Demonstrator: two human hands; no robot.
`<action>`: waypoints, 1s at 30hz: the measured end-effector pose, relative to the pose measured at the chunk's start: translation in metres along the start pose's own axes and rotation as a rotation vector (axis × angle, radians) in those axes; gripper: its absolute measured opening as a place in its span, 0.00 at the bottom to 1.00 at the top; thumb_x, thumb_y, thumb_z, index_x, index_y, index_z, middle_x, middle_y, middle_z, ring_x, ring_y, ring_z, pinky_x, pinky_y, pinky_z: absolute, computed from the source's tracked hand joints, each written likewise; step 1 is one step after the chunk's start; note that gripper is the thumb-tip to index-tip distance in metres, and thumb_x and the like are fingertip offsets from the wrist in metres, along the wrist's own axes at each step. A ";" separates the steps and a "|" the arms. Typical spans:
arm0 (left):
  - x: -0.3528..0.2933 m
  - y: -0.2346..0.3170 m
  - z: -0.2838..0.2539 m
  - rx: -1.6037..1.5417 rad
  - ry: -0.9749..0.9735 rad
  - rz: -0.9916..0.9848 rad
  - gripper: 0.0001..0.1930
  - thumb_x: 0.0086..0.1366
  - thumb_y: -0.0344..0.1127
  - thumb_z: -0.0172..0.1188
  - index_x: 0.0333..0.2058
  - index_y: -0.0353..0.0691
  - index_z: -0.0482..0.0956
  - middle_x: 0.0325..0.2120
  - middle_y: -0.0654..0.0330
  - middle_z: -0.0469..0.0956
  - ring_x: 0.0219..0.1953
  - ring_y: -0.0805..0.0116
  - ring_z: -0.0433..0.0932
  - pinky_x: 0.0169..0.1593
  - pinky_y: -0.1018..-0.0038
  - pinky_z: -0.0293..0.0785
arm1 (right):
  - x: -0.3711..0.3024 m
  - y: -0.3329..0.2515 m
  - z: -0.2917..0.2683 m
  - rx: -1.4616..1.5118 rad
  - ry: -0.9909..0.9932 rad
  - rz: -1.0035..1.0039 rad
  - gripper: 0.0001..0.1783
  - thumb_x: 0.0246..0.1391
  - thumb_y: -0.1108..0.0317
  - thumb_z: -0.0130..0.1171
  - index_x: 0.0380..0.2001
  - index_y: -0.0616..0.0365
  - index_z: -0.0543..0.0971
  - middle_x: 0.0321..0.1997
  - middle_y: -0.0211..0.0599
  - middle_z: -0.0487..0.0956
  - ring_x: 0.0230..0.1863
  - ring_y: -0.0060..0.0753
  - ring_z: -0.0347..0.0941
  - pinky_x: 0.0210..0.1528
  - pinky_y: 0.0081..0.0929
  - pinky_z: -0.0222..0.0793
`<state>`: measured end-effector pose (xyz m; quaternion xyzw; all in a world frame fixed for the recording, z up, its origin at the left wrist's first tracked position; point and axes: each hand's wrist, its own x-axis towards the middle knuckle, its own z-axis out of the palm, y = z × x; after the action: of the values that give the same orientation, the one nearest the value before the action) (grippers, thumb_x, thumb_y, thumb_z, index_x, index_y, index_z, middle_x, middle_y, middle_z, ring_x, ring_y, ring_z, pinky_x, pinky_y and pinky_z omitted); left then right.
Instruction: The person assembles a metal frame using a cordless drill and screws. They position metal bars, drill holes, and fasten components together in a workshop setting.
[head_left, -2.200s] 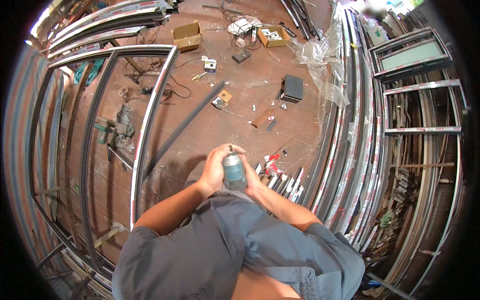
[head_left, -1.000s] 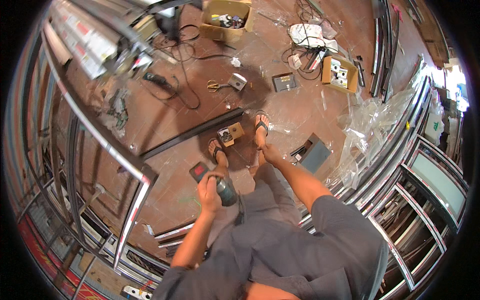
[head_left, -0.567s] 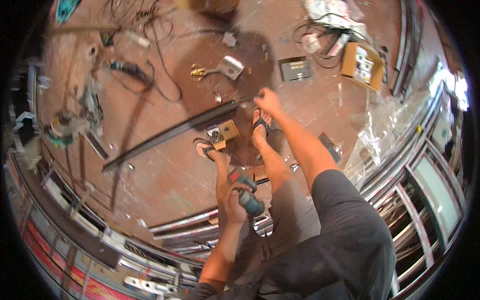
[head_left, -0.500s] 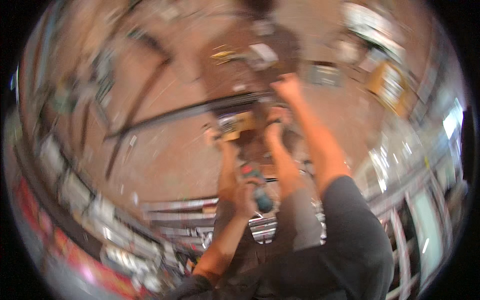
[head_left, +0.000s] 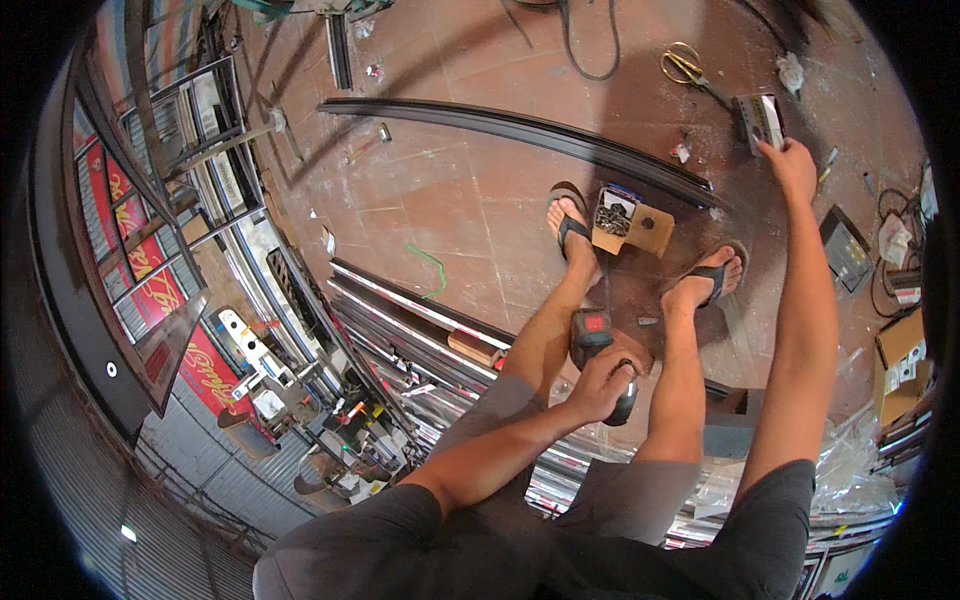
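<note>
- The left hand [head_left: 600, 388] grasps a dark power drill [head_left: 588, 345], with the fingers wrapped around its handle.
- The drill is above the floor [head_left: 450, 210] in this view, between the two lower legs. Its battery end, with a red patch, points to the upper edge, away from the body; the rounded motor end is lower and a little more to the right.
- So the long axis of the handle goes from upper left to lower right. Which way the chuck points I cannot tell, because the hand hides part of the drill.
- The right hand [head_left: 795, 172] is stretched far forward, at the upper right, and its fingers touch the near end of a small white and dark box [head_left: 762, 118]. I cannot tell whether they grasp it firmly.
- The long axis of this box runs almost from top to bottom of the view.
- Scissors [head_left: 707, 86] with golden handles lie just left of the box, with their blades pointing to it.
- An open carton [head_left: 640, 235] with small dark pieces stands between the sandalled feet, its flap to the right.
- Beyond the carton, a long dark profile [head_left: 520, 132] lies across the floor, sloping down to the right.
- A flat dark case [head_left: 845, 250] lies to the right of the right forearm.
</note>
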<state>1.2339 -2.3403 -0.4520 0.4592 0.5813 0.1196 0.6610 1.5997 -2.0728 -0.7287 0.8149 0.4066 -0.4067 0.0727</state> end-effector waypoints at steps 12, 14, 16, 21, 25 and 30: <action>0.001 -0.023 -0.004 0.012 -0.074 0.144 0.19 0.80 0.48 0.53 0.40 0.36 0.81 0.36 0.52 0.79 0.44 0.50 0.79 0.55 0.58 0.73 | -0.028 0.039 0.081 -0.054 0.528 -0.455 0.24 0.56 0.66 0.68 0.57 0.46 0.84 0.47 0.50 0.87 0.49 0.62 0.85 0.52 0.55 0.81; 0.001 -0.025 -0.005 0.022 -0.092 0.093 0.20 0.80 0.49 0.53 0.40 0.36 0.81 0.36 0.52 0.79 0.44 0.49 0.79 0.55 0.58 0.73 | -0.049 0.032 0.079 -0.070 0.498 -0.565 0.24 0.51 0.69 0.71 0.54 0.48 0.85 0.45 0.47 0.87 0.47 0.60 0.85 0.50 0.52 0.82; 0.003 -0.027 -0.005 0.018 -0.028 0.069 0.21 0.81 0.49 0.53 0.40 0.35 0.82 0.37 0.52 0.80 0.45 0.52 0.79 0.56 0.59 0.73 | -0.077 0.032 0.073 -0.045 0.427 -0.600 0.23 0.45 0.74 0.72 0.49 0.50 0.88 0.40 0.42 0.87 0.43 0.54 0.87 0.47 0.47 0.83; -0.003 -0.029 -0.001 -0.013 0.023 -0.001 0.13 0.77 0.39 0.56 0.37 0.36 0.84 0.36 0.52 0.85 0.44 0.55 0.83 0.54 0.60 0.76 | -0.093 0.077 0.113 -0.100 0.504 -0.745 0.07 0.52 0.71 0.65 0.35 0.46 0.84 0.34 0.35 0.83 0.39 0.49 0.82 0.41 0.51 0.73; 0.006 -0.017 -0.009 -0.012 -0.028 -0.012 0.16 0.75 0.43 0.55 0.38 0.35 0.84 0.36 0.50 0.85 0.44 0.52 0.83 0.53 0.60 0.76 | -0.131 0.061 0.118 -0.252 0.467 -0.592 0.07 0.53 0.68 0.65 0.36 0.41 0.81 0.35 0.27 0.81 0.40 0.39 0.82 0.46 0.46 0.67; 0.007 -0.011 -0.008 0.000 -0.070 -0.039 0.17 0.75 0.43 0.55 0.39 0.34 0.84 0.35 0.50 0.84 0.43 0.51 0.82 0.53 0.59 0.76 | -0.140 0.064 0.113 -0.226 0.489 -0.514 0.06 0.53 0.68 0.65 0.35 0.42 0.81 0.33 0.28 0.80 0.39 0.40 0.83 0.46 0.45 0.67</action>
<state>1.2251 -2.3377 -0.4642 0.4518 0.5667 0.0906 0.6831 1.5303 -2.2506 -0.7160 0.7461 0.6455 -0.1577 -0.0413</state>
